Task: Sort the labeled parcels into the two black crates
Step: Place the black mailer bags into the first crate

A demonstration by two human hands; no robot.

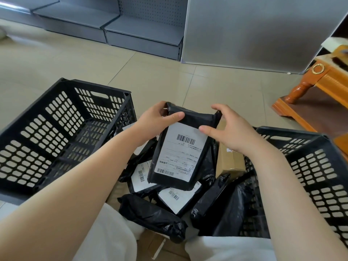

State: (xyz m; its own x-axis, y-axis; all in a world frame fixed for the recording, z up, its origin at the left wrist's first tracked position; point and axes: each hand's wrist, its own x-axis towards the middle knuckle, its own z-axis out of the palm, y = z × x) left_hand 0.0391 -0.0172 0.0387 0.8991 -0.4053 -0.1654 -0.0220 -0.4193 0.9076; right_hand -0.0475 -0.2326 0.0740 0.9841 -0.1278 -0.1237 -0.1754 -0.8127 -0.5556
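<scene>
Head view: both hands, left hand (150, 117) & right hand (228, 129), are pinching a flat, glossy black poly parcel (180, 147) w/ white label. Slotted plastic crates are sitting at 9 (56, 132) & 3 o'clock (310, 166).

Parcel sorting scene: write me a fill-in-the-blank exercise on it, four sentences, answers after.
1. The held parcel is gripped by ____ hands, the left hand and the right hand.
2. Its white label faces ____ the camera.
3. The left crate holds ____ parcels.
4. The brown box lies beside the ____ crate.

Answers: both; toward; no; right
</scene>
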